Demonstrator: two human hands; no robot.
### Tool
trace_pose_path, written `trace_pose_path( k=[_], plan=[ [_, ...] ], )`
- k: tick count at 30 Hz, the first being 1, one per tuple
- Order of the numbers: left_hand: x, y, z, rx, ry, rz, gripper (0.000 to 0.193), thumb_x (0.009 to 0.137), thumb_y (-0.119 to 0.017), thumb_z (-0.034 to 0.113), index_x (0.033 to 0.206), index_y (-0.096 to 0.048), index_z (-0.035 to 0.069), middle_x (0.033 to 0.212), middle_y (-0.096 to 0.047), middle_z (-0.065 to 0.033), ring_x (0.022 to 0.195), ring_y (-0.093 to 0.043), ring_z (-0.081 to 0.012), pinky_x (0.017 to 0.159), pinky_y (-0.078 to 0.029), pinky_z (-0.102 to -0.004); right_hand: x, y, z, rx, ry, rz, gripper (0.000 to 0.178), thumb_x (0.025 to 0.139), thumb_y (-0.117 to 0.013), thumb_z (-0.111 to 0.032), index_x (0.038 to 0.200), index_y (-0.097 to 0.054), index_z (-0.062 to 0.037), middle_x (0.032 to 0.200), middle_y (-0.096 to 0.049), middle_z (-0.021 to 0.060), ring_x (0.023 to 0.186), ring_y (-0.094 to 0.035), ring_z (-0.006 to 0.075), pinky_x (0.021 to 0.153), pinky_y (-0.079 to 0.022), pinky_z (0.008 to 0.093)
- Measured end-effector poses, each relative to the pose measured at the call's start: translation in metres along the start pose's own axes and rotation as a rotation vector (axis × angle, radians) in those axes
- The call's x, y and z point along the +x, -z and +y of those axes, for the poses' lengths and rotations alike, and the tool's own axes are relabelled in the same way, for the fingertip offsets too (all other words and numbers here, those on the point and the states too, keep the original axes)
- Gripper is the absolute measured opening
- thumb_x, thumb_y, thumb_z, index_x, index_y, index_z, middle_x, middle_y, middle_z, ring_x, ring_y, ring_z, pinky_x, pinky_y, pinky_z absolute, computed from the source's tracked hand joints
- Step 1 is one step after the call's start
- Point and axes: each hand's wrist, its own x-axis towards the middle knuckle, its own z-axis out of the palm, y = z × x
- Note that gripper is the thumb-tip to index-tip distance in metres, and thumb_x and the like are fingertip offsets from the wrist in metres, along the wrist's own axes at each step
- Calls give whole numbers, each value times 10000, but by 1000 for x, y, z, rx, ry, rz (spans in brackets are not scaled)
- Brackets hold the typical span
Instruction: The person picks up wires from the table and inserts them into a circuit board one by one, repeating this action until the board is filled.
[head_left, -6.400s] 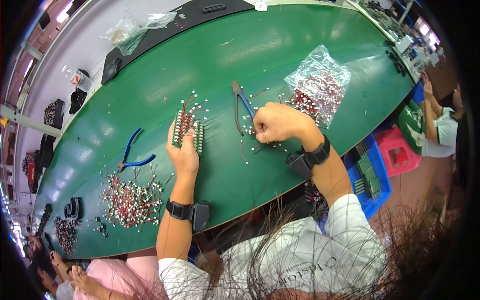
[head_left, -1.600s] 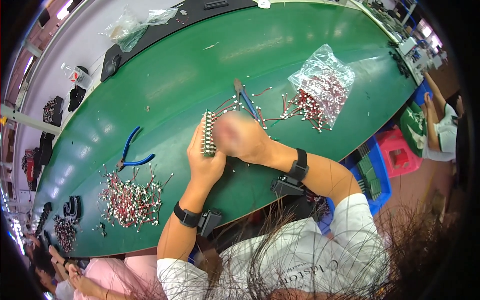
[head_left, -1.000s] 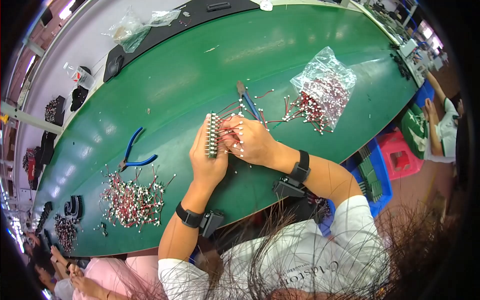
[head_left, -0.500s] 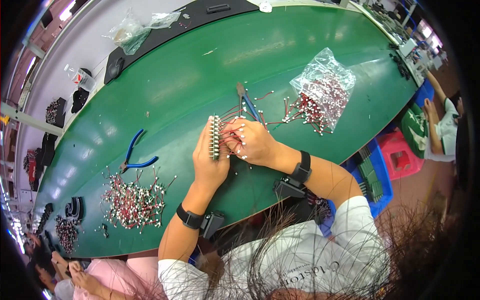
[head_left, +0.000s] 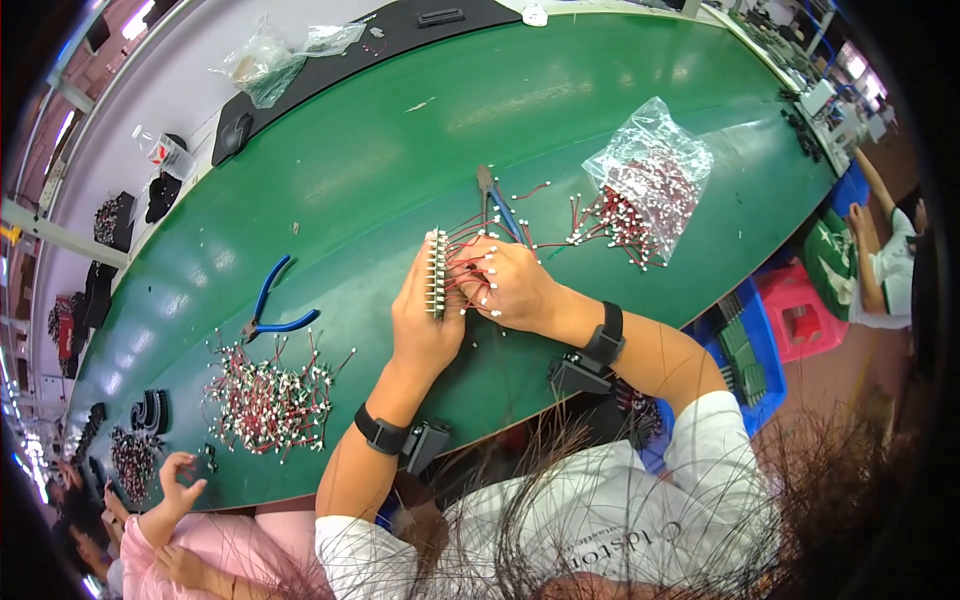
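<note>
My left hand (head_left: 424, 325) grips a narrow circuit board strip (head_left: 437, 272) on edge, with a row of pale pieces along it. Red wires with white plugs fan out from the strip's right side. Closed around some of these wires, my right hand (head_left: 522, 288) sits right beside the strip; its fingertips are partly hidden. Just beyond the hands lie blue-handled cutters (head_left: 505, 215). A second blue-handled pair of cutters (head_left: 268, 300) rests on the table to the left, its handles spread.
Loose wired parts (head_left: 268, 400) form a pile at left. A clear bag (head_left: 655, 170) spills red wires at right on the green table (head_left: 380, 180). Beyond the table's right edge are a blue crate (head_left: 765, 375) and a pink stool (head_left: 800, 310). A co-worker's hand (head_left: 180, 485) is at lower left.
The strip and both my hands have shifted very slightly right. At lower left, the co-worker's hand has risen beside the table edge with its fingers apart.
</note>
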Motion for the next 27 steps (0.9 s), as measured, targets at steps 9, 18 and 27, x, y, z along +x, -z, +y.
trace_pose_path(
  k=[9,18,27],
  plan=[
    [0,1,-1,9,0,-5,588,850,-643,6,1392,-444,-104,1316,-563,-305,1148,-620,-427,950,-523,-420,1,2,2,56,-40,-29,175,775,-730,13,935,-660,11,900,-679,133,780,-681,310,672,-565,364],
    [-3,0,-10,-238,269,154,471,957,-567,4,1407,-455,-81,1204,-661,-157,1026,-662,-195,887,-520,-311,0,0,-3,80,-252,-143,217,853,-638,8,1057,-566,28,799,-674,163,683,-681,323,627,-544,380],
    [9,6,-1,-374,456,294,272,963,-588,26,1228,-554,-24,999,-652,-22,863,-579,-75,754,-476,-241,5,9,-7,201,-222,-149,112,890,-513,3,998,-494,22,716,-555,162,618,-578,317,593,-467,387]
  ],
)
